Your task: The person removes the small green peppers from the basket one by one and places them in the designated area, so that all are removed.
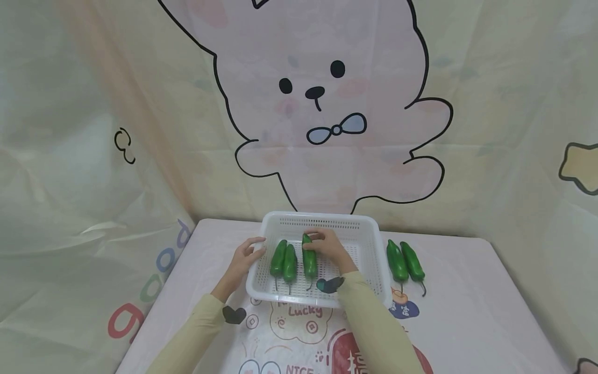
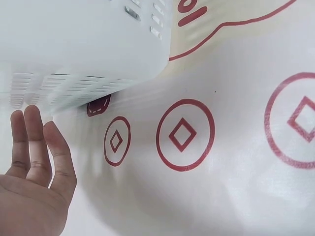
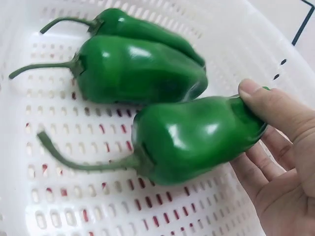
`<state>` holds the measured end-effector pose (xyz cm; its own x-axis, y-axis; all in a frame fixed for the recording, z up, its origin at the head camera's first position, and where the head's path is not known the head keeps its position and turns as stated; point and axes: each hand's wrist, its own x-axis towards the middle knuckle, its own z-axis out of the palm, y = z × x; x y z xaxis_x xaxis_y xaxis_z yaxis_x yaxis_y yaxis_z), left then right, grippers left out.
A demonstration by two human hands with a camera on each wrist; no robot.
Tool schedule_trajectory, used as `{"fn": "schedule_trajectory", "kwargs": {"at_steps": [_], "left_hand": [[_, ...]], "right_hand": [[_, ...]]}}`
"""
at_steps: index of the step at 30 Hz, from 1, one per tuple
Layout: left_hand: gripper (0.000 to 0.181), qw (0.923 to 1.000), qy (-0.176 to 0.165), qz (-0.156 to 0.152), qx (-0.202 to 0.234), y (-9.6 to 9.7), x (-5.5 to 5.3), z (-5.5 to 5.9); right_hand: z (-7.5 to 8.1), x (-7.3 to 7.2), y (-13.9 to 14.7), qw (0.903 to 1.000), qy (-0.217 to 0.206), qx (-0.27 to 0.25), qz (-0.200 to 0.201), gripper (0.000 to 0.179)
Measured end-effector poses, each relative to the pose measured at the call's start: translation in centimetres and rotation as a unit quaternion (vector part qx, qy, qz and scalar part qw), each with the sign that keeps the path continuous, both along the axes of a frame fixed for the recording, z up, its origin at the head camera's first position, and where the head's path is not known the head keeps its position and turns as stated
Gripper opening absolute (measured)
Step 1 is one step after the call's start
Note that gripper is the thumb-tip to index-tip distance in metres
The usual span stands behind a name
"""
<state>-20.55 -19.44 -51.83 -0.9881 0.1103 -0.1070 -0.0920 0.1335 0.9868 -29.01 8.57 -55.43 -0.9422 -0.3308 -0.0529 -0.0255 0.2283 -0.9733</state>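
My right hand [image 1: 328,246] pinches a green pepper [image 3: 192,140] near its tip, thumb on one side and fingers on the other, inside the white plastic basket [image 1: 322,219]. That pepper's stem points toward the front wall in the head view. Two more green peppers [image 1: 279,258] lie side by side in the basket, left of the held one. Beside the basket's left wall is my left hand [image 2: 37,182], fingers extended and fingertips right at the wall, holding nothing. In the left wrist view the basket's outer side [image 2: 83,44] rises over those fingers.
Two green peppers [image 1: 405,262] lie on the table to the right of the basket, stems toward the front. The table [image 1: 467,301] wears a white cloth with red printed figures. A hanging cloth [image 1: 327,171] with a cartoon animal stands behind the table's back edge.
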Motion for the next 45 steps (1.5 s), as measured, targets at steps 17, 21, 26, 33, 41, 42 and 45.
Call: {"fn": "schedule_trajectory", "kwargs": {"at_steps": [17, 21, 26, 33, 41, 42, 45], "left_hand": [[0.043, 0.9998, -0.003, 0.014, -0.016, 0.2, 0.1, 0.4], [0.043, 0.9999, -0.004, 0.009, -0.009, 0.1, 0.1, 0.3], [0.043, 0.9999, -0.002, 0.008, -0.011, 0.1, 0.0, 0.3], [0.042, 0.9998, -0.003, 0.013, -0.015, 0.2, 0.1, 0.5], [0.043, 0.9999, -0.008, 0.01, -0.005, 0.1, 0.0, 0.3], [0.044, 0.9999, -0.009, 0.009, -0.004, 0.1, 0.0, 0.3], [0.044, 0.9999, -0.012, 0.007, 0.0, 0.1, -0.1, 0.2]], "right_hand": [[2.2, -0.7, -0.7, 0.9693, -0.119, -0.206, -0.063, 0.051], [3.1, -0.5, -0.8, 0.9649, -0.127, -0.221, -0.065, 0.052], [4.2, -0.2, -0.9, 0.9617, -0.129, -0.234, -0.061, 0.053], [5.6, 0.1, -0.4, 0.9634, -0.118, -0.236, -0.049, 0.053], [6.8, 0.2, 0.6, 0.9599, -0.125, -0.248, -0.036, 0.052], [6.9, 0.2, 0.8, 0.9601, -0.125, -0.248, -0.036, 0.052], [7.2, 0.3, 1.3, 0.961, -0.125, -0.244, -0.034, 0.052]]}}
